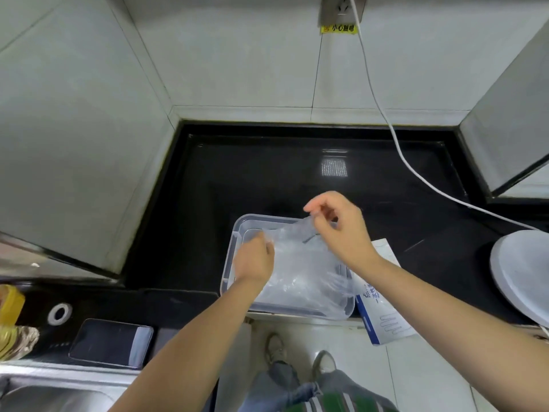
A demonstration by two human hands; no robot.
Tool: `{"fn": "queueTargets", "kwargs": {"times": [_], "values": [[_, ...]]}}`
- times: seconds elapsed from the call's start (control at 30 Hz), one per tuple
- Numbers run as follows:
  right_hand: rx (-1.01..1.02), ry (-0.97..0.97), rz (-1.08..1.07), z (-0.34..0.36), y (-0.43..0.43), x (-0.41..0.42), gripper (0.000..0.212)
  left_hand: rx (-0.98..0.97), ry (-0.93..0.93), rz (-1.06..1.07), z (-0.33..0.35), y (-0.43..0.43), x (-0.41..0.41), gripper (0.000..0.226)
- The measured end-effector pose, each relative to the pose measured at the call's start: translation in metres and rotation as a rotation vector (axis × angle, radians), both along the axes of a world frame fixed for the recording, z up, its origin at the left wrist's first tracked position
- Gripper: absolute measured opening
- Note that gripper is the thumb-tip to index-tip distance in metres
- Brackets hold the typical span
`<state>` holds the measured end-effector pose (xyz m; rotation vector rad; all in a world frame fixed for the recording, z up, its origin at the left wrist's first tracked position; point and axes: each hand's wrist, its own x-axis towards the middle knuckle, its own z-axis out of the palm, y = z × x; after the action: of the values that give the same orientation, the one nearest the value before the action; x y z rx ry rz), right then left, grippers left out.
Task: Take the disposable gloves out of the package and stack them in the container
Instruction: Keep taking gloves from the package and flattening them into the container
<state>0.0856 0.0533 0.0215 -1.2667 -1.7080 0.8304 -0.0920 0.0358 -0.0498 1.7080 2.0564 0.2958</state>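
Pinching a clear glove (297,257) at its far and left edges, the right hand (337,230) and left hand (254,258) hold it spread over the container (234,233) on the table (297,179), apparently to lay it flat, with the package (383,318) just to the right.

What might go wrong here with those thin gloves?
The glove, pinched by left hand and right hand, looks limp and may crumple instead of lying flat. The container sits at the front edge of the counter; a push might tip it off. The package overhangs that edge and may slide down.
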Motion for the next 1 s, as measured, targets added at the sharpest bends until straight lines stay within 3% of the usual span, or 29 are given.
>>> {"fn": "queueTargets", "kwargs": {"times": [0.1,0.2,0.27,0.43,0.5,0.53,0.63,0.77,0.87,0.93,1.0], "values": [[-0.309,-0.254,0.321,-0.027,-0.010,-0.025,0.022,-0.076,0.057,-0.016,-0.008,0.004,-0.002,0.026],[-0.650,-0.663,0.396,-0.066,-0.011,-0.032,0.051,-0.170,0.163,-0.076,-0.014,0.004,-0.002,0.042],[-0.791,-0.760,0.422,-0.078,-0.013,-0.033,0.068,-0.178,0.121,-0.037,-0.016,0.004,-0.002,0.045],[-0.838,-0.814,0.475,-0.091,-0.013,-0.044,0.075,0.193,0.189,-0.268,-0.015,0.001,0.008,0.047],[-0.843,-0.820,0.471,-0.096,-0.011,-0.045,0.066,0.049,0.129,-0.313,-0.013,0.004,0.013,0.042],[-0.867,-0.809,0.466,-0.096,-0.010,-0.044,0.066,-0.115,0.093,-0.289,-0.015,0.005,0.014,0.043],[-0.945,-0.736,0.441,-0.092,-0.007,-0.040,0.077,-0.555,-0.022,-0.227,-0.032,0.008,0.006,0.080],[-1.022,-0.719,0.327,-0.086,-0.005,-0.027,0.066,-0.633,-0.019,-0.279,-0.041,0.008,-0.001,0.101],[-1.058,-0.829,0.364,-0.086,-0.008,-0.024,0.075,-0.667,0.069,-0.296,-0.043,0.008,0.002,0.112],[-1.052,-0.796,0.342,-0.081,-0.007,-0.024,0.079,-0.684,0.113,-0.288,-0.045,0.005,0.005,0.119],[-0.989,-0.691,0.293,-0.072,-0.004,-0.020,0.069,-0.672,0.093,-0.246,-0.039,0.002,0.008,0.115]]}}
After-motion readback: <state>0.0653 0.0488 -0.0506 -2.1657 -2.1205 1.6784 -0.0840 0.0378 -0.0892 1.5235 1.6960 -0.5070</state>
